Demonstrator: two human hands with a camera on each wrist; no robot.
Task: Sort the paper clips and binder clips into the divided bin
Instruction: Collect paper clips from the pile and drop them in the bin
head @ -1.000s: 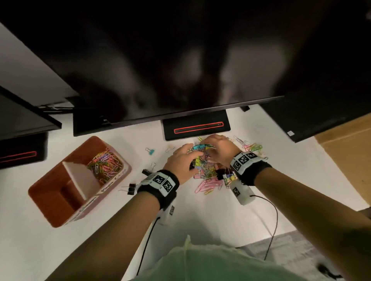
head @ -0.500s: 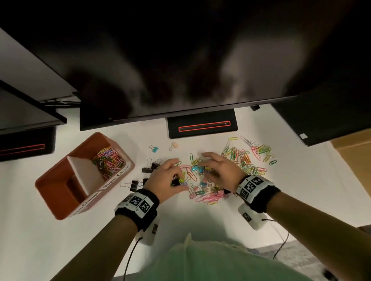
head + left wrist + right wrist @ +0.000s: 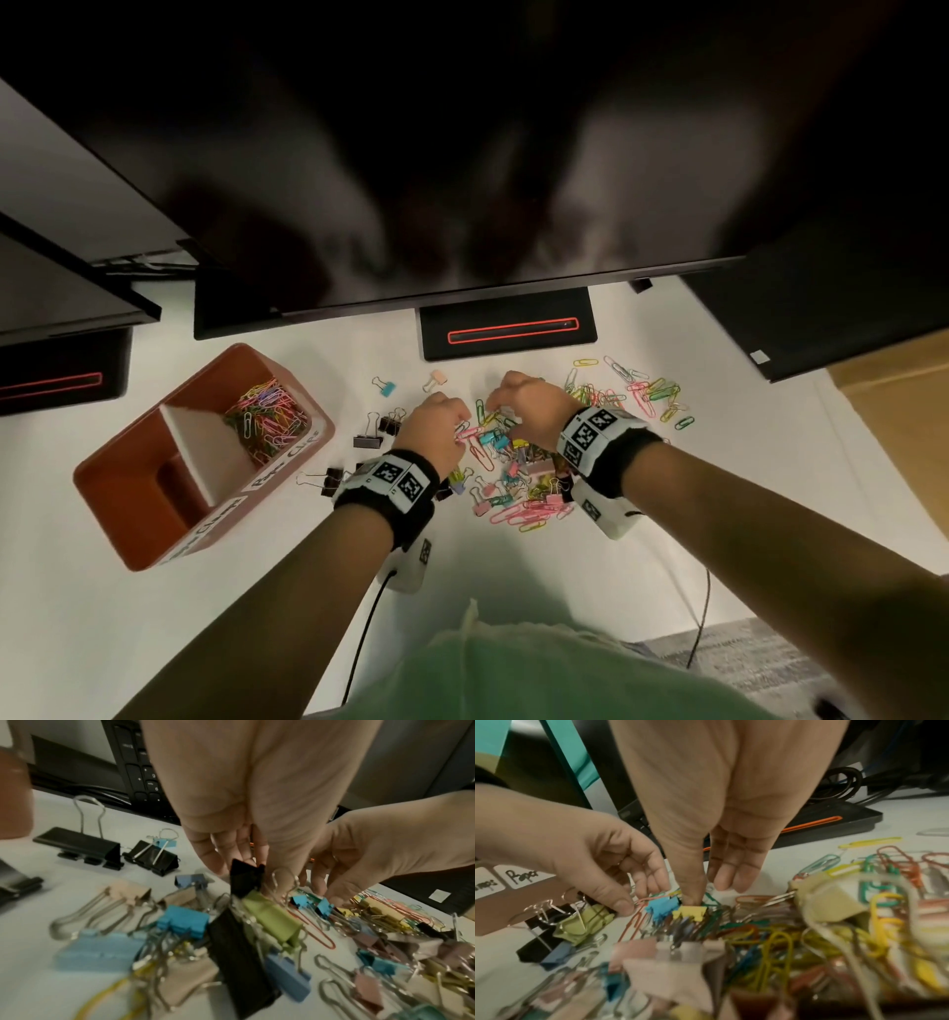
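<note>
A mixed pile of coloured paper clips and binder clips [image 3: 513, 478] lies on the white desk. My left hand [image 3: 462, 429] hovers over its left edge and pinches a pink paper clip [image 3: 641, 901] between thumb and fingers [image 3: 654, 888]. Just right of it, my right hand [image 3: 493, 406] has its thumb tip pressed into the pile beside a small yellow binder clip [image 3: 689, 912], its fingers [image 3: 731, 878] straight and holding nothing. The orange divided bin [image 3: 149, 545] stands at the left. Its far compartment holds paper clips [image 3: 267, 416].
Black binder clips [image 3: 367, 441] lie between bin and pile, and one [image 3: 239, 963] lies under my left wrist. A blue clip [image 3: 384, 386] and a peach one [image 3: 436, 377] sit further back. Loose paper clips [image 3: 652, 395] spread right. A monitor stand [image 3: 506, 331] and overhanging screen close the far side.
Both hands have drawn back a little from the far side of the pile toward its middle. My left hand's fingers have closed on the pink paper clip.
</note>
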